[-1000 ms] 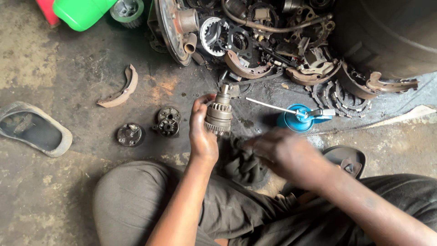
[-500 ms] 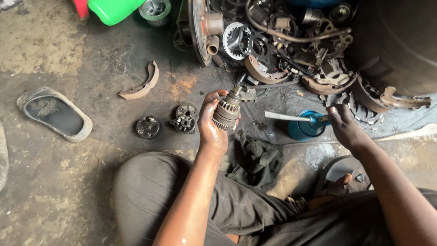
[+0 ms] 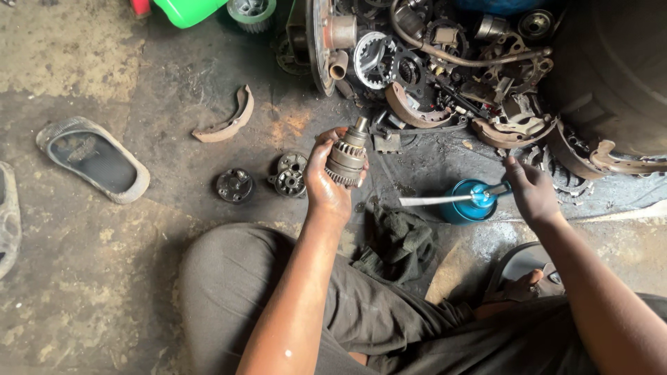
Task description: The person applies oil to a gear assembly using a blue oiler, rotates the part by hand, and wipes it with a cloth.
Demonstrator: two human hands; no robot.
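The person sits on the stained concrete floor (image 3: 104,278), and the left hand (image 3: 326,182) is wrapped around a toothed metal gear assembly (image 3: 347,158), holding it upright with its short shaft pointing up. The fingers are curled tight about the ribbed body, so that hand is plainly gripping the part, raised just above the floor.

Taking that gear assembly as the mark: to its right, on the floor, stands a blue oil can (image 3: 467,203) with a long thin spout reaching back toward the assembly. The right hand (image 3: 529,191) is on the can's far side, fingers bent at its lever and top; it touches the can, but I cannot tell whether it has closed fully around it.

Just below and right of the assembly a dark greasy rag (image 3: 399,243) lies crumpled against the person's leg. Just left of it sit two small round metal parts (image 3: 288,175), and a little further left a dark round hub (image 3: 234,185). Up and left lies a curved brake shoe (image 3: 226,119), well apart. Far left rests a worn sandal (image 3: 94,158). Above and right of the assembly is a heap of brake shoes, sprockets and plates (image 3: 445,76), beside a large dark tyre (image 3: 615,69).
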